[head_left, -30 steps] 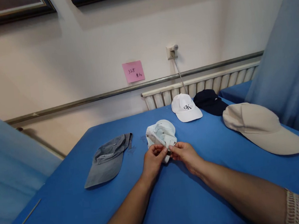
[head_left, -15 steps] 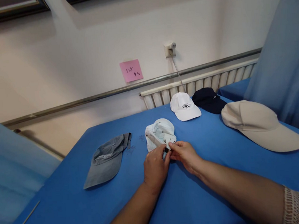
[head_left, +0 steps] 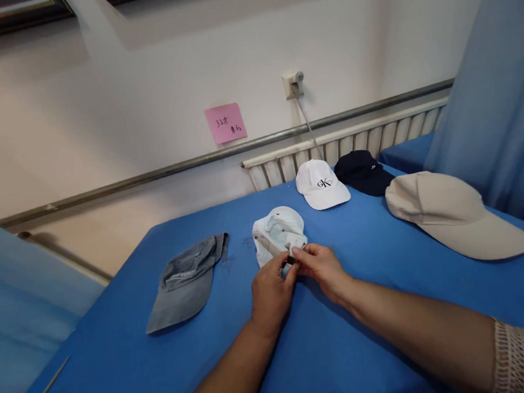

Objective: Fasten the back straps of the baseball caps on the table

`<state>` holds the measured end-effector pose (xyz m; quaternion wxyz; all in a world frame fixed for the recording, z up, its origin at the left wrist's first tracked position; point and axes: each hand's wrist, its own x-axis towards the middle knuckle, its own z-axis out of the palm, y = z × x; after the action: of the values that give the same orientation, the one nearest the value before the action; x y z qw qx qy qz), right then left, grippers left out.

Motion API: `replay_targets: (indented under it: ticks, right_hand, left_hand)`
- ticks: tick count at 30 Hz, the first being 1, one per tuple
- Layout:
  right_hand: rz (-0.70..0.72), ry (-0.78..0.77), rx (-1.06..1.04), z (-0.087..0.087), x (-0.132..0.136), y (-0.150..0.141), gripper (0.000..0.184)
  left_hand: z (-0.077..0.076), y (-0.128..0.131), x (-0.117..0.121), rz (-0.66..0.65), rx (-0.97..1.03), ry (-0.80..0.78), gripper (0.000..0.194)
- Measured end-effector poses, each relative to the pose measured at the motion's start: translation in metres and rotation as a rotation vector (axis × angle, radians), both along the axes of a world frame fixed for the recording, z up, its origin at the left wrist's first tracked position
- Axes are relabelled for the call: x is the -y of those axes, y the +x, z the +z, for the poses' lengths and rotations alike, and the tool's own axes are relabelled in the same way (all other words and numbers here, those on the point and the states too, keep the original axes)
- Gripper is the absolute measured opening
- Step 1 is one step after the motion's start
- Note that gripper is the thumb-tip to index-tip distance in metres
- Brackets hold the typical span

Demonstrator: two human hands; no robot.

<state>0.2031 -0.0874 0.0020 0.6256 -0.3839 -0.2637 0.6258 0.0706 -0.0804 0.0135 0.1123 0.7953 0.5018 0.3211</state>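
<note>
A pale, whitish-blue cap [head_left: 277,232] lies on the blue-covered table with its inside showing and its back strap toward me. My left hand [head_left: 272,287] pinches the strap from the left side. From the right, my right hand [head_left: 322,269] grips the strap end between thumb and fingers. A small dark buckle [head_left: 290,259] shows between my fingertips; its details are too small to make out. The two hands almost touch. Left of them rests a grey cap [head_left: 189,282], brim pointing toward the lower left.
Behind stand a white cap with black letters [head_left: 321,185] and a dark navy cap [head_left: 363,172]. A large beige cap [head_left: 456,213] lies at right. A radiator [head_left: 282,164], a metal rail [head_left: 172,167] and blue curtains [head_left: 479,110] border the blue table [head_left: 350,360].
The view has shifted slightly. Both hands stay on the cap's strap, with a small movement of the fingers around the dark buckle.
</note>
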Motion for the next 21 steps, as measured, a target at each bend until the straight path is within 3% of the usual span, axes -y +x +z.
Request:
replay_targets:
  ticks: [5, 21]
  right_hand:
    - [-0.054, 0.019, 0.058, -0.0036, -0.0020, -0.0037, 0.046]
    - [-0.064, -0.001, -0.053, -0.0038, -0.0021, -0.0021, 0.037]
  left_hand:
    - [-0.0039, -0.0003, 0.0007, -0.077, -0.009, 0.053, 0.032]
    - [-0.0005, -0.0011, -0.0034, -0.061, 0.087, -0.041, 0.027]
